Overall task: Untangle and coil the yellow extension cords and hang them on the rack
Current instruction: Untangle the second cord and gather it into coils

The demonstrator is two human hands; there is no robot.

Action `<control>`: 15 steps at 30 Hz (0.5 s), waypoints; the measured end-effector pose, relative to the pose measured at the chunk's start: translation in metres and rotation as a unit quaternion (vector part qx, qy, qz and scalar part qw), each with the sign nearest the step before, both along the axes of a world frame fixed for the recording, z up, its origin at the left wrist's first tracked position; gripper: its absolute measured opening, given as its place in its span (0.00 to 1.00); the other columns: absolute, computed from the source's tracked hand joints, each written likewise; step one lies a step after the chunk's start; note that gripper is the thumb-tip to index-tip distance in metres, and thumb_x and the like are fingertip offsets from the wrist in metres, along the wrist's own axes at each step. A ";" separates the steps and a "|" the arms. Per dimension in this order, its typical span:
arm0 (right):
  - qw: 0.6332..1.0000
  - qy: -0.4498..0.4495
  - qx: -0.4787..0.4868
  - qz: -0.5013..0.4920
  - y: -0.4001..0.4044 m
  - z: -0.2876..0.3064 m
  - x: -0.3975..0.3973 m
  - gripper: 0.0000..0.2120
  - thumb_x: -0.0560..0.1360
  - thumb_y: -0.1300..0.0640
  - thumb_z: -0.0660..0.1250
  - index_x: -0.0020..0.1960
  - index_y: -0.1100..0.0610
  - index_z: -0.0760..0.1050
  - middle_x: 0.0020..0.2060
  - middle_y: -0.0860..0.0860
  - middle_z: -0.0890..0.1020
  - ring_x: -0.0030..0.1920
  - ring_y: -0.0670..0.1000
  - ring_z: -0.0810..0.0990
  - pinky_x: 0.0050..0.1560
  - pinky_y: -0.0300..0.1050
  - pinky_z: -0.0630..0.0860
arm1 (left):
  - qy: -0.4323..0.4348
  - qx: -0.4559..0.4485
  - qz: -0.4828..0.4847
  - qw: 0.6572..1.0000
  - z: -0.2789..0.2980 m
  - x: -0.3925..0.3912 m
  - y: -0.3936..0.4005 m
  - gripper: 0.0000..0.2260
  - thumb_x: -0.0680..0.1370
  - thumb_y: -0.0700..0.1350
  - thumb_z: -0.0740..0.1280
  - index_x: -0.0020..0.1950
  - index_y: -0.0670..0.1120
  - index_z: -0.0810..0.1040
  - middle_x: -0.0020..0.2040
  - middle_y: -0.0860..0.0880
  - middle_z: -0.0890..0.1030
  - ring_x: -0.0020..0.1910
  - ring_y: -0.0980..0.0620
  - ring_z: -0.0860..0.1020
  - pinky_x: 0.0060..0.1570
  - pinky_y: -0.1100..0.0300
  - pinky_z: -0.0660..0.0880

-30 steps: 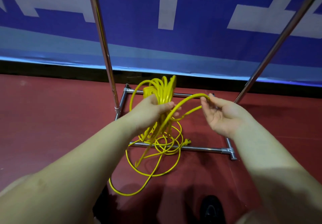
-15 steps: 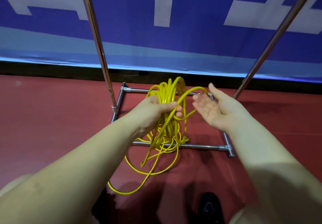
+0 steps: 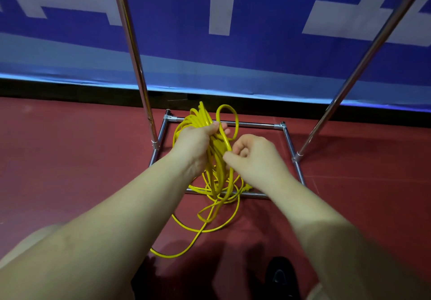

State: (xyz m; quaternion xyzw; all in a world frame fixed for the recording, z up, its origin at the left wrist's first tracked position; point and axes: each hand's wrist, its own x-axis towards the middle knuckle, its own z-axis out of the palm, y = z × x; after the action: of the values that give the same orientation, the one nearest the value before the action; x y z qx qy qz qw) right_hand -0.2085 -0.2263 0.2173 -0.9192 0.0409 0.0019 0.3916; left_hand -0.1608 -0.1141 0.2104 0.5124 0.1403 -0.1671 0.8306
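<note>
My left hand (image 3: 196,145) grips a bundle of coiled loops of the yellow extension cord (image 3: 217,159), held upright above the floor. My right hand (image 3: 254,155) is curled beside the bundle and pinches one strand just below a fresh loop that stands above the left hand's fingers. Loose cord (image 3: 205,225) trails from the bundle down to the red floor towards me. The chrome rack (image 3: 137,66) stands right behind, its base frame (image 3: 256,126) under my hands.
The rack's second upright (image 3: 363,59) slants at the right. A blue and white banner (image 3: 233,31) covers the wall behind. Red floor (image 3: 70,159) spreads all round. A black shoe (image 3: 279,274) shows at the bottom.
My right hand, open a moment ago, has come in to the bundle and closed on a strand. A new loop now stands on top of the coil in my left hand.
</note>
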 end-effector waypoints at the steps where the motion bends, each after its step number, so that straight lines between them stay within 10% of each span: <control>1: 0.996 0.047 0.078 0.026 -0.001 0.003 0.000 0.07 0.71 0.58 0.66 0.36 0.54 0.69 0.25 0.49 0.78 0.25 0.44 0.75 0.30 0.40 0.71 | 0.005 -0.006 0.006 1.000 0.001 0.002 0.002 0.11 0.81 0.39 0.60 0.40 0.41 0.77 0.30 0.49 0.81 0.28 0.55 0.79 0.38 0.57 0.76; 3: 0.971 0.147 0.165 0.097 -0.004 0.004 -0.001 0.07 0.75 0.61 0.63 0.39 0.56 0.67 0.27 0.52 0.78 0.27 0.48 0.78 0.31 0.40 0.72 | 0.016 -0.022 0.021 0.999 0.004 0.007 0.008 0.11 0.81 0.39 0.59 0.40 0.42 0.76 0.29 0.49 0.81 0.27 0.55 0.78 0.37 0.58 0.74; 8: 0.946 0.210 -0.069 0.236 -0.028 -0.007 -0.008 0.07 0.75 0.61 0.64 0.43 0.50 0.70 0.32 0.45 0.72 0.34 0.45 0.70 0.38 0.37 0.68 | 0.027 -0.040 0.083 0.995 0.006 0.022 0.031 0.08 0.81 0.37 0.59 0.44 0.41 0.75 0.27 0.51 0.80 0.26 0.58 0.79 0.27 0.64 0.76; 15: 0.998 -0.001 0.042 0.041 -0.050 -0.008 0.006 0.14 0.76 0.67 0.63 0.51 0.48 0.75 0.37 0.45 0.75 0.37 0.52 0.81 0.46 0.50 0.78 | 0.016 0.022 0.056 0.998 0.002 0.027 0.043 0.07 0.82 0.41 0.58 0.50 0.41 0.74 0.31 0.50 0.83 0.27 0.57 0.80 0.29 0.62 0.77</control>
State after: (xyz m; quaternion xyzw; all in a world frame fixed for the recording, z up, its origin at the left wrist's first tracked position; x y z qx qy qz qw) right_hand -0.2027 -0.2761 0.2091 -0.9029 0.0031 0.0191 0.4295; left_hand -0.1341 -0.0709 0.2122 0.5189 0.1857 -0.1256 0.8249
